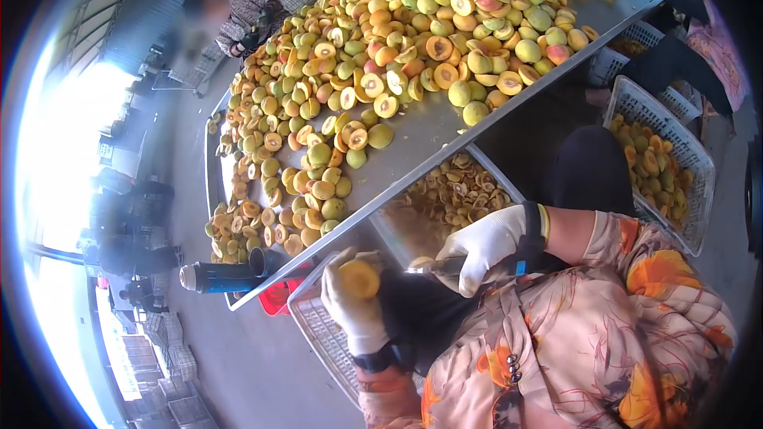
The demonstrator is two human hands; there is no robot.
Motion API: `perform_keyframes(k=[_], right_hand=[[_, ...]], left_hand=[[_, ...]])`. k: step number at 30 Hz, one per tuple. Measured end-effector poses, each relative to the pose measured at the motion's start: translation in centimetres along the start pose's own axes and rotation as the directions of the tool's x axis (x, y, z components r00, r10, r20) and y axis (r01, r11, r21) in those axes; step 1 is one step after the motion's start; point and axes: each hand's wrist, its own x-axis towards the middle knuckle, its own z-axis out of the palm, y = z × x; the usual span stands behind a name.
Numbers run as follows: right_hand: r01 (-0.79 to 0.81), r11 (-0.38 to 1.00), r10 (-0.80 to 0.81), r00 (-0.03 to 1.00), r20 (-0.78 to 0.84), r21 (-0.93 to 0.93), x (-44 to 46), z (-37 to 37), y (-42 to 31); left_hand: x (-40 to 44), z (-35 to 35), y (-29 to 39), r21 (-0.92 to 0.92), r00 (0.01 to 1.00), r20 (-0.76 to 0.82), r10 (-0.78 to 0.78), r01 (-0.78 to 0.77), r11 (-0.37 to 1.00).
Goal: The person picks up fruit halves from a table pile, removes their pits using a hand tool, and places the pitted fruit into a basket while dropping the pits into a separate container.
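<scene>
My left hand [350, 306], in a white glove, is closed around a yellow peach half [360, 279] with its cut face showing. My right hand [486, 248], also gloved, grips a slim hand tool [419, 270] with a metal tip. Something small and tan sits at that tip; whether the tool is a knife or a scoop I cannot tell. The two hands are apart, just off the table's near edge. Beneath and beyond my right hand is a bin [509, 182] of tan, curved scraps [457, 194].
A metal table [421, 131] carries a heap of halved peaches [381, 39]. A white crate [306, 302] stands below my left hand, near a dark blue flask [214, 278] and a red container [276, 299]. At right, another crate [699, 170] holds fruit. Other people work around the table.
</scene>
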Motion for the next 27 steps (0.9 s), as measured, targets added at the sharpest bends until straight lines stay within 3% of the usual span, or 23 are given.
perform_keyframes(k=[2, 3, 4, 5, 6, 8, 10, 11, 14, 16, 17, 20, 21, 24, 25, 27], right_hand=[[-0.046, 0.853, -0.145, 0.936, -0.32, -0.52, 0.2, -0.9, 2.3], [-0.186, 0.807, -0.076, 0.908, -0.412, -0.561, 0.1, -1.6, 3.6], [-0.326, 0.746, -0.013, 0.864, -0.503, -0.58, 0.1, -2.2, 4.8], [-0.277, 0.801, -0.116, 0.798, -0.591, -0.531, 0.3, -2.0, 6.0], [-0.306, 0.816, -0.08, 0.78, -0.62, -0.49, 0.6, -1.7, 5.0], [-0.446, 0.717, -0.017, 0.757, -0.653, -0.535, 1.2, -2.1, 5.4], [-0.616, 0.46, 0.252, 0.781, -0.572, -0.639, 1.1, -3.9, 6.9], [-0.623, 0.452, 0.255, 0.776, -0.577, -0.638, 1.0, -4.4, 8.4], [-0.574, 0.598, 0.172, 0.773, -0.61, -0.559, 0.5, -4.2, 6.8], [-0.557, 0.628, 0.169, 0.779, -0.604, -0.543, 0.8, -4.4, 6.8], [-0.548, 0.658, 0.169, 0.776, -0.608, -0.516, 0.6, -4.2, 6.1], [-0.51, 0.697, 0.115, 0.773, -0.624, -0.504, 0.4, -4.3, 6.3], [-0.485, 0.713, 0.071, 0.768, -0.636, -0.506, 0.3, -4.2, 6.1], [-0.342, 0.819, -0.099, 0.707, -0.701, -0.461, 0.1, -4.3, 5.6], [-0.27, 0.856, -0.151, 0.685, -0.712, -0.44, 0.0, -4.4, 5.3], [-0.142, 0.894, -0.252, 0.628, -0.736, -0.426, 0.1, -4.2, 4.9]], left_hand=[[0.8, -6.7, -0.6, 0.285, 0.989, -0.148, -0.025, 0.067, 0.956], [1.3, -8.3, 0.0, 0.639, 0.986, -0.15, -0.074, 0.154, 0.754], [1.7, -10.0, 0.5, 0.883, 0.977, -0.177, -0.117, 0.21, 0.419], [3.1, -14.9, -3.3, 0.986, 0.988, -0.025, 0.155, -0.001, 0.167], [4.4, -13.5, -2.5, 0.973, 0.988, 0.0, 0.156, -0.036, 0.229], [8.1, -9.4, -1.5, 0.933, 0.988, 0.053, 0.148, -0.102, 0.346], [12.9, -4.3, -2.2, 0.904, 0.956, 0.183, 0.227, -0.255, 0.342], [15.4, -1.6, -2.6, 0.883, 0.952, 0.233, 0.198, -0.292, 0.367], [23.2, 4.7, -6.2, 0.867, 0.943, 0.309, 0.123, -0.333, 0.371], [25.8, 8.2, -7.4, 0.928, 0.96, 0.279, 0.002, -0.27, 0.258], [26.4, 9.3, -8.0, 0.899, 0.946, 0.317, -0.065, -0.278, 0.339], [28.1, 9.8, -10.4, 0.908, 0.94, 0.337, 0.056, -0.34, 0.243], [28.0, 9.5, -10.6, 0.877, 0.924, 0.357, 0.138, -0.382, 0.291], [27.5, 8.3, -9.8, 0.879, 0.972, 0.201, -0.118, -0.126, 0.46], [26.2, 7.6, -9.8, 0.709, 0.97, 0.194, -0.145, -0.037, 0.704], [22.1, 6.2, -9.4, 0.497, 0.925, 0.381, 0.007, -0.211, 0.842]])
